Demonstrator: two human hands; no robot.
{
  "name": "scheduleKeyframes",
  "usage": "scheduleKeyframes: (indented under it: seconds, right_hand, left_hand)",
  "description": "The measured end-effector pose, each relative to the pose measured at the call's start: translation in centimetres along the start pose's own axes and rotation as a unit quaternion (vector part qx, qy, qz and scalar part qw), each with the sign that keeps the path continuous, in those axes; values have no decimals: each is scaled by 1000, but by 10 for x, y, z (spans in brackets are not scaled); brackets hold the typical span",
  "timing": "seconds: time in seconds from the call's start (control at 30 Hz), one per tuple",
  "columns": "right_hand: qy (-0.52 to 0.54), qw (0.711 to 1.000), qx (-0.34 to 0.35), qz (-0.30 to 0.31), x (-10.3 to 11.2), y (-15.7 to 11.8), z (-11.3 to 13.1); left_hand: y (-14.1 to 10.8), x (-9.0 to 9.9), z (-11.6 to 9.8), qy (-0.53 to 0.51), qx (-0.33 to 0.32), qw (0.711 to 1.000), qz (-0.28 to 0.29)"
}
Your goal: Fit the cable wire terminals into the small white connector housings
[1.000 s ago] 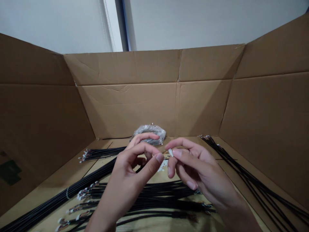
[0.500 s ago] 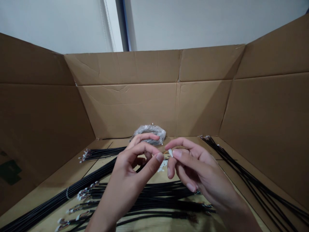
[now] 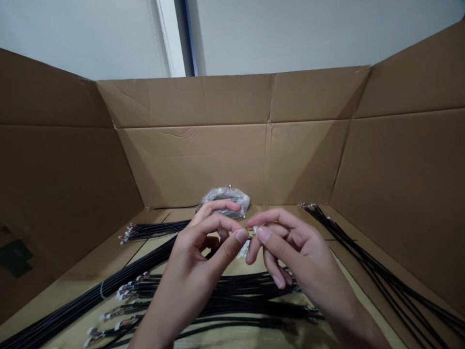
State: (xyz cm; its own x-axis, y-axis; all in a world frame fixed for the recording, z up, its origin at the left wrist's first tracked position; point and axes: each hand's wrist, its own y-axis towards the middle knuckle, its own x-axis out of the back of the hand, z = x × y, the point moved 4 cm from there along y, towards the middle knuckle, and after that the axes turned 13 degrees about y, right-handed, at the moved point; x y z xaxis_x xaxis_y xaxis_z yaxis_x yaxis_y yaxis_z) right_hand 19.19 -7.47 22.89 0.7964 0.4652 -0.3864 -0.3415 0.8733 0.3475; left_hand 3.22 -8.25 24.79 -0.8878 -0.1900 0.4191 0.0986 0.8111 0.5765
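My left hand (image 3: 203, 257) pinches a thin orange wire (image 3: 249, 229) between thumb and index finger; only a short bit of it shows at the fingertips. Opposite it, my right hand (image 3: 290, 247) grips a small white connector housing (image 3: 255, 229) between thumb and forefinger, mostly covered by the thumb. The two sets of fingertips almost meet, with the wire reaching toward the connector. Whether the wire sits inside it, I cannot tell. Beneath the hands lie loose white connectors (image 3: 243, 250) and a row of black cables (image 3: 240, 288).
A clear plastic bag (image 3: 227, 196) rests by the back cardboard wall (image 3: 196, 165). Tied black cables (image 3: 87, 295) lie at left, with a shorter bunch (image 3: 160, 230) behind them. More black cables (image 3: 378, 269) run along the right side. Cardboard walls enclose three sides.
My right hand has moved slightly left, bringing the white connector closer to my left fingertips. Its thumb now covers more of the connector. My left hand has barely moved.
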Motion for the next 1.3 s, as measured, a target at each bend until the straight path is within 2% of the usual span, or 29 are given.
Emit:
scheduleKeyframes:
  seconds: [0.4,0.67,1.3]
  right_hand:
    - [7,1000,8,-13,-3,-2,1]
    - [11,999,22,-21,-11,-8,4]
    - [30,999,20,-35,-9,-4,1]
  left_hand:
    - [-3,-2,-9,57,-57,994,-71]
    - [-11,-3,-14,103,-99,985,-92]
    - [-8,-3,-12,92,-94,986,-97]
